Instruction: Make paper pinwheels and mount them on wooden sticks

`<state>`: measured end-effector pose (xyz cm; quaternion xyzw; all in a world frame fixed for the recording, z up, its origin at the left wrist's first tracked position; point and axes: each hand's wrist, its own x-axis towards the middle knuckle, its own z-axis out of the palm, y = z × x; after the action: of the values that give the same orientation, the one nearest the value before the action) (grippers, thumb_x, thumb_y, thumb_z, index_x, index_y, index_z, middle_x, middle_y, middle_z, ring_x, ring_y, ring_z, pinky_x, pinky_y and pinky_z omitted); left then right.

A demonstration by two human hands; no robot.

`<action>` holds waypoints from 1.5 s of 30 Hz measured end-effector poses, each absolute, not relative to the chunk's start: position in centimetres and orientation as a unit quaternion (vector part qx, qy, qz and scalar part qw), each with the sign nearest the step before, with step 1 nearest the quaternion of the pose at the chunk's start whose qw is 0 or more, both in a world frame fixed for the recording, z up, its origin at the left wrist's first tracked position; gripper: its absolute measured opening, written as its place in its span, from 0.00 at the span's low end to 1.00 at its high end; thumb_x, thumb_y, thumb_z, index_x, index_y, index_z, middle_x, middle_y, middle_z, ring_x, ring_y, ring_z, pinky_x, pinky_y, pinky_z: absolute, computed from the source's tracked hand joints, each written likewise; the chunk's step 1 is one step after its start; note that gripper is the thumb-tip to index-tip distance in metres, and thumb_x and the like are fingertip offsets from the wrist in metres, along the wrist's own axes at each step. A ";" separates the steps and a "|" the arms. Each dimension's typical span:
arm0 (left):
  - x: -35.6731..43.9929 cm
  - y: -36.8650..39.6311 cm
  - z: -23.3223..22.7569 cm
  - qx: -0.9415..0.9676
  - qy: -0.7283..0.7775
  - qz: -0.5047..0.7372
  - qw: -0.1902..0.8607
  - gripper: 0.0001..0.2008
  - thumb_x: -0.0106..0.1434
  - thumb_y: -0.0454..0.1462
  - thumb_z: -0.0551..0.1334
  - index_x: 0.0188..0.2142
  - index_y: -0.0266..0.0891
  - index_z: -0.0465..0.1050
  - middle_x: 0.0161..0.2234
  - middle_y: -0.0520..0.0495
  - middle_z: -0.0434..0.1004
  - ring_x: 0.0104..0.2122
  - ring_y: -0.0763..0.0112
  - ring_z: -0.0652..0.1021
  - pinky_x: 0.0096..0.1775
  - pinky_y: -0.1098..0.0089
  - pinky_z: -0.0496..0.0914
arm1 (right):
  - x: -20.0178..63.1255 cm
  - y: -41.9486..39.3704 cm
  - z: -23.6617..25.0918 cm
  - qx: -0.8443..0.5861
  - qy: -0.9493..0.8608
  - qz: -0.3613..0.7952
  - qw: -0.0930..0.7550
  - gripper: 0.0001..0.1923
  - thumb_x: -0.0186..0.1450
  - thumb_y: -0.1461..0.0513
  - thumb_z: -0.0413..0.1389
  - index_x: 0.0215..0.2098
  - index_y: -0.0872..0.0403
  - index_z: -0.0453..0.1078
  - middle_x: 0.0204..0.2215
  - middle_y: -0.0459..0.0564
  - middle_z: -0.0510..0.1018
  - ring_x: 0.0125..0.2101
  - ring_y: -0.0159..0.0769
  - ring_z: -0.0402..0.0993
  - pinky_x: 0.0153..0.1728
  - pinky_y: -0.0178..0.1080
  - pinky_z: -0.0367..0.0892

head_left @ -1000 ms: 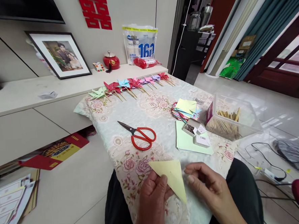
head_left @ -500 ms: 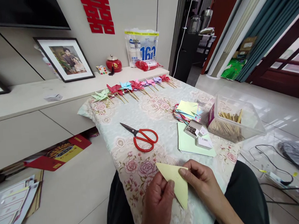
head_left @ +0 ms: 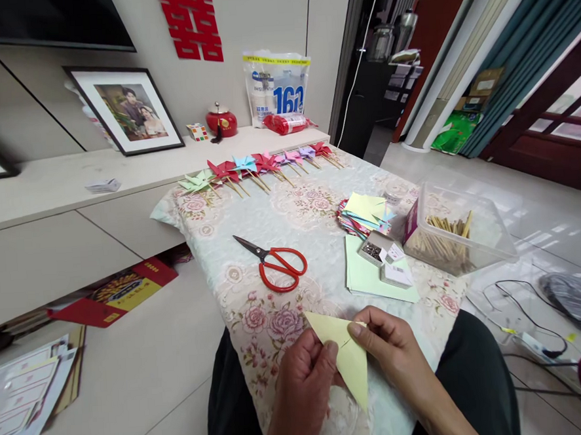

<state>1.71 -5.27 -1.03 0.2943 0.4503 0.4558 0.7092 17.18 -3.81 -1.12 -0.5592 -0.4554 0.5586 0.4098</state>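
Pale yellow paper [head_left: 351, 361], folded with pointed corners, is held between both hands above the near edge of the table. My left hand [head_left: 307, 377] pinches its left side, thumb on top. At the upper right corner my right hand [head_left: 387, 343] grips it with the thumb over the front and the fingers behind. A short dark line or crease shows near the paper's middle. Beyond the hands lie scissors [head_left: 278, 264] with red handles, blades spread slightly and pointing to the far left. Pale green paper sheets [head_left: 358, 285] lie to the right, partly under small boxes.
Several paper pinwheels [head_left: 245, 164] on sticks line the table's far edge. An open box of metal pins [head_left: 374, 250], a stack of coloured paper [head_left: 363, 210] and a clear plastic bin [head_left: 484, 245] of sticks stand on the right. Cables [head_left: 527, 308] run over the floor.
The paper has tilted slightly in my hands, and a dark line across its middle shows more clearly. Both hands keep their hold. The view has shifted a little.
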 end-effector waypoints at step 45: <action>0.5 -4.5 -1.0 0.327 0.453 0.483 0.675 0.11 0.56 0.37 0.70 0.39 0.37 0.76 0.36 0.45 0.83 0.36 0.65 0.79 0.37 0.70 0.72 | 17.5 -3.8 0.4 -0.501 -0.663 0.427 0.357 0.11 0.70 0.57 0.55 0.33 0.52 0.75 0.32 0.49 0.77 0.34 0.37 0.74 0.36 0.37 0.65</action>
<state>0.50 -4.49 -0.95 0.3266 0.4528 0.4831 0.6745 17.47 -3.78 0.41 -0.5010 -0.6628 0.4271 0.3567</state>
